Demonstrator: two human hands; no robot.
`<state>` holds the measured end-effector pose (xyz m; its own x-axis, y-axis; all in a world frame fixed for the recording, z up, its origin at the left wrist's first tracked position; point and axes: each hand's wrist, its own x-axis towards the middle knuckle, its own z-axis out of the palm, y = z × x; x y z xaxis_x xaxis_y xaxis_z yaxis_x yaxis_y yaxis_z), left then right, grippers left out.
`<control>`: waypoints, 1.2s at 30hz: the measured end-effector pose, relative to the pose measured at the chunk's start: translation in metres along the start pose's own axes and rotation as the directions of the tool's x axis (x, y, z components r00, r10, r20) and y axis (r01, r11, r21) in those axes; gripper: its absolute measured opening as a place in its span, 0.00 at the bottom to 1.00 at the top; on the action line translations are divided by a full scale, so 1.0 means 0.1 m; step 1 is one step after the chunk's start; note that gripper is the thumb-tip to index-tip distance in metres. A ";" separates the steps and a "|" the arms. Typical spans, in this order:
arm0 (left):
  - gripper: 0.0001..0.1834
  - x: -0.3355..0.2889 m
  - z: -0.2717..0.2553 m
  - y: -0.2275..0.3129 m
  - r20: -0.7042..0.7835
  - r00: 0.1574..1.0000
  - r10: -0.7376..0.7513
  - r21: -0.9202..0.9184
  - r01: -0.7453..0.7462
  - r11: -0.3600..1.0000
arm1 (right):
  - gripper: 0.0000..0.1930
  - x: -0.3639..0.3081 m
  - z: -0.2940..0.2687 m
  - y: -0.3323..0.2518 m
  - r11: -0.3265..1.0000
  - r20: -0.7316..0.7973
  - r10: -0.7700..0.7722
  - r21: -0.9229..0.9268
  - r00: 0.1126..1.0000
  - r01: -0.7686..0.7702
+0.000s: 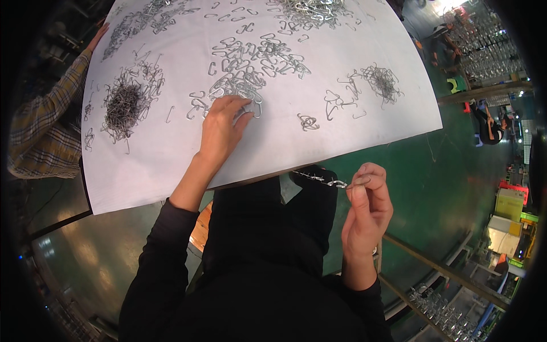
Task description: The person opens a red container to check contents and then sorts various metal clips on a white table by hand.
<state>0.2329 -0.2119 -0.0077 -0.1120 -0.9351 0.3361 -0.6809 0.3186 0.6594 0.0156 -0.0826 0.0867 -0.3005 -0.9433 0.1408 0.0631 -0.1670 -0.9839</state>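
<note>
My left hand [221, 126] reaches over the white table, thumb and fingers pinched on a bent metal clip [257, 109], shaped like a carabiner body. It is at the near edge of a loose heap of similar silver clips [242, 82]. Off the table's front edge, on the right, my right hand [367, 208] pinches the end of a thin chain-like string of small metal pieces [316, 178]. A shiny clip [337, 184] is close to its fingertips. The string runs left toward the table edge; how its pieces join is too small to tell.
On the white table [285, 142] lie a dense pile of thin bent wires [122, 108] at left, a smaller wire pile [384, 84] at right and more clips [313, 8] at the far side. Another person's plaid sleeve [57, 105] is at the left edge. Wooden rails [447, 276] stand at lower right.
</note>
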 end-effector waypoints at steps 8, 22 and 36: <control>0.17 0.23 0.22 -0.10 -0.047 0.998 0.047 0.307 -0.030 0.951 | 0.03 0.00 0.03 0.01 0.999 0.015 -0.026 -0.030 1.000 0.026; 0.08 0.24 0.36 0.20 0.014 0.998 -0.056 -0.138 0.058 0.989 | 0.03 -0.01 -0.01 0.10 0.994 0.082 -0.032 -0.104 0.996 0.041; 0.06 -0.03 -0.18 1.46 0.240 0.964 0.111 -0.591 0.055 0.805 | 0.04 0.03 -0.10 0.24 0.977 0.083 -0.037 -0.206 0.996 0.053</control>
<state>0.1467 -0.1597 0.0998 -0.3570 -0.9038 0.2361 -0.1260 0.2970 0.9465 0.0069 -0.0868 0.0623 -0.2228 -0.9571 0.1854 -0.1504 -0.1542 -0.9765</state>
